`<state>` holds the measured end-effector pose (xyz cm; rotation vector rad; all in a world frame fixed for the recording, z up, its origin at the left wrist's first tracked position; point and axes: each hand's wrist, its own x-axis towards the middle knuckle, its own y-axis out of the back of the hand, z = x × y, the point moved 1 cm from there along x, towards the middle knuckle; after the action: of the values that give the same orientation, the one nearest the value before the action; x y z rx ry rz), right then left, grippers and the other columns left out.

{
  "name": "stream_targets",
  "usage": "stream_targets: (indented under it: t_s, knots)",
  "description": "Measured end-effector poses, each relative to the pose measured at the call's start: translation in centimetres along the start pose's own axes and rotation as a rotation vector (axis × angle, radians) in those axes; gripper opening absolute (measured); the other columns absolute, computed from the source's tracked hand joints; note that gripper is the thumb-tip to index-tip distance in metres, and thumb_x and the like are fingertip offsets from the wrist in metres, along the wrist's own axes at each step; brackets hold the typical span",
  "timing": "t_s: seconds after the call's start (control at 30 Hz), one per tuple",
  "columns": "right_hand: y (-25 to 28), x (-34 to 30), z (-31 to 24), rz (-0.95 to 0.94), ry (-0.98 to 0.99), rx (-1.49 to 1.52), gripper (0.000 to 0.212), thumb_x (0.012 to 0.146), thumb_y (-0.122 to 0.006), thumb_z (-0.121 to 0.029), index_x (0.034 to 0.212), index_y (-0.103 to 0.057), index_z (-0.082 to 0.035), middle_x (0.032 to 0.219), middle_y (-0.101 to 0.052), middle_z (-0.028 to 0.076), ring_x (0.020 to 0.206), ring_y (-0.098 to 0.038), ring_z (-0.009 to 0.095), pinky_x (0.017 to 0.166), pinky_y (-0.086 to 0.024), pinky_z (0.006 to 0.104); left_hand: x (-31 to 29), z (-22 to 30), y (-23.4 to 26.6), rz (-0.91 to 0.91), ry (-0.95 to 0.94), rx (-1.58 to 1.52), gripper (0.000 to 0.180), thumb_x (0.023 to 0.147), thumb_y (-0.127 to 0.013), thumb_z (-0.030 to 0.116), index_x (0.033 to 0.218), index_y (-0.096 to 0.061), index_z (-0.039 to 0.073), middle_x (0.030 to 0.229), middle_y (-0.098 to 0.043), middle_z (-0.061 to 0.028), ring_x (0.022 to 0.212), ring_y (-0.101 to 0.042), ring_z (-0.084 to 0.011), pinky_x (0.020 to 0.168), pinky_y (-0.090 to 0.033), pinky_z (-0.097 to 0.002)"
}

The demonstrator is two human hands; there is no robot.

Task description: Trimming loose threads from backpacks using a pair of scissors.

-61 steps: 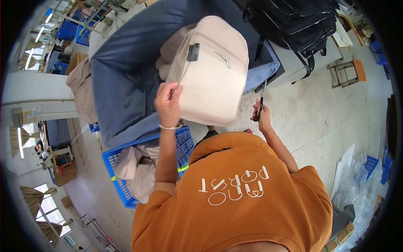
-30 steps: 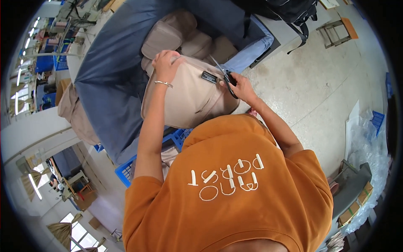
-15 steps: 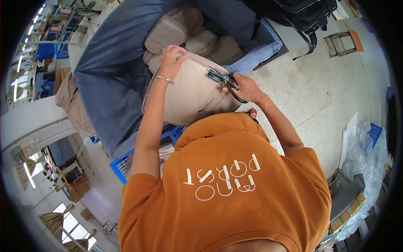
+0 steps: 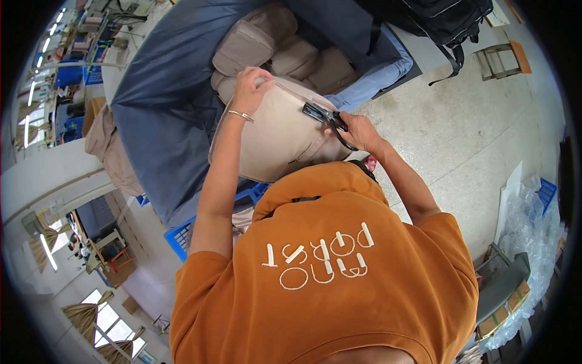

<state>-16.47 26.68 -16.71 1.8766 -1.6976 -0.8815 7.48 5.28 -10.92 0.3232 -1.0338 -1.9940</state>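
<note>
A beige fabric bag (image 4: 267,139), with a zip along its upper edge and a short zip low on its front, leans before my waist. My left hand (image 4: 250,88) grips its top edge, fingers curled over the rim. In my right hand (image 4: 357,130) is a pair of black-handled scissors (image 4: 347,143), held against the bag's right side. A small dark rectangular piece (image 4: 313,111) lies by the scissors on the bag; whether it is attached cannot be made out.
Beyond the bag stands a large blue-lined bin (image 4: 163,115) with several beige bags (image 4: 245,45) inside. A blue crate (image 4: 177,240) is beside my left arm. A black backpack (image 4: 427,24) sits at the far right, a wooden stool (image 4: 503,59) farther right, and clear plastic wrapping (image 4: 533,242) nearer.
The view has shifted slightly. My right hand and the scissors have turned a little against the bag; my left hand keeps its hold on the top edge.
</note>
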Motion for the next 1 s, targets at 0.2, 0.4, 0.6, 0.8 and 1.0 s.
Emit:
stream_targets:
  t_s: [0.2, 0.4, 0.6, 0.8, 1.0]
  knots:
    - [-0.3, 0.2, 0.2, 0.044, 0.035, -0.010, 0.056, 0.086, -0.062, -0.056, 0.086, -0.054, 0.000, 0.074, -0.065, 0.022, 0.072, -0.063, 0.043, 0.065, -0.051, 0.0482, 0.0, -0.2, 0.0, -0.005, 0.009, -0.019, 0.015, 0.079, -0.073, 0.017, 0.091, -0.068, 0.009, 0.102, -0.062, -0.0082, 0.105, -0.056, -0.0274, 0.095, -0.042, -0.0346]
    - [1.1, 1.8, -0.8, 0.074, 0.104, -0.057, 0.063, 0.083, -0.061, -0.064, 0.085, -0.055, -0.001, 0.074, -0.064, 0.022, 0.071, -0.063, 0.042, 0.064, -0.050, 0.0483, -0.2, -0.1, -0.2, 0.015, -0.005, -0.048, 0.013, 0.076, -0.073, 0.019, 0.087, -0.069, 0.012, 0.102, -0.064, -0.0089, 0.105, -0.056, -0.0308, 0.093, -0.043, -0.0396]
    - [1.6, 2.2, -1.9, -0.010, 0.051, -0.044, 0.063, 0.083, -0.062, -0.063, 0.081, -0.056, -0.001, 0.072, -0.063, 0.022, 0.072, -0.063, 0.043, 0.064, -0.050, 0.0489, -0.2, -0.3, -0.4, 0.035, -0.028, -0.061, 0.012, 0.077, -0.073, 0.017, 0.086, -0.069, 0.012, 0.101, -0.063, -0.0085, 0.103, -0.057, -0.0299, 0.094, -0.043, -0.0389]
    - [1.5, 2.4, -1.8, -0.021, 0.043, -0.008, 0.063, 0.083, -0.063, -0.063, 0.084, -0.056, 0.000, 0.073, -0.063, 0.023, 0.074, -0.063, 0.044, 0.064, -0.049, 0.0495, -0.2, -0.5, -0.4, 0.021, -0.012, -0.098, 0.012, 0.078, -0.072, 0.015, 0.089, -0.069, 0.011, 0.100, -0.063, -0.0082, 0.104, -0.056, -0.0294, 0.094, -0.043, -0.0374]
    - [1.2, 4.6, -3.5, -0.031, 0.058, -0.034, 0.063, 0.084, -0.062, -0.063, 0.088, -0.055, 0.000, 0.072, -0.063, 0.021, 0.074, -0.063, 0.043, 0.065, -0.049, 0.0491, -0.2, -0.2, -0.3, 0.022, 0.000, -0.175, 0.012, 0.080, -0.069, 0.011, 0.092, -0.068, 0.010, 0.098, -0.063, -0.0095, 0.100, -0.058, -0.0303, 0.090, -0.044, -0.0368]
